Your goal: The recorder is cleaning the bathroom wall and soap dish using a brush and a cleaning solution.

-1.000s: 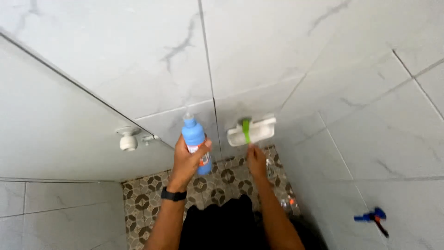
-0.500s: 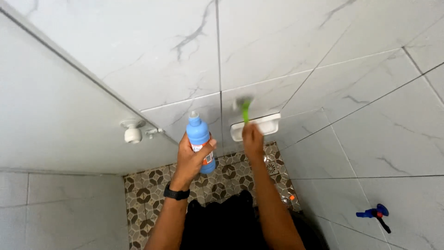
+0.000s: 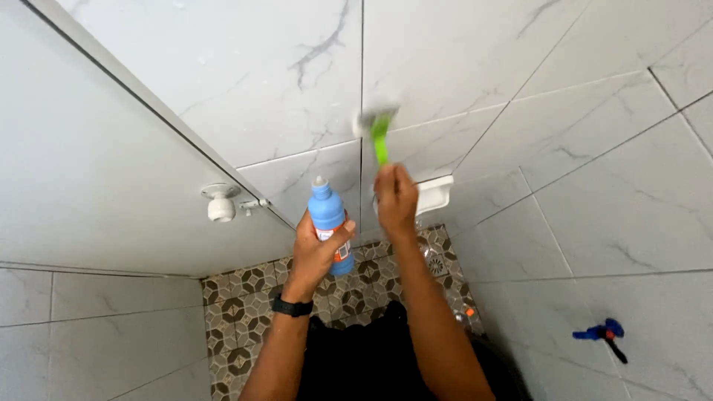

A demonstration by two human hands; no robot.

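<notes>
A right hand (image 3: 396, 199) grips a green-handled scrub brush (image 3: 379, 134), its long axis running up to the white marble-look wall tile (image 3: 260, 82) above the grip. The left hand (image 3: 318, 249) clasps an upright blue plastic bottle (image 3: 329, 220) just beside it, lower down.

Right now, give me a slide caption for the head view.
Left hand grips a blue bottle; right hand presses a green brush against the marbled wall tile.
</notes>
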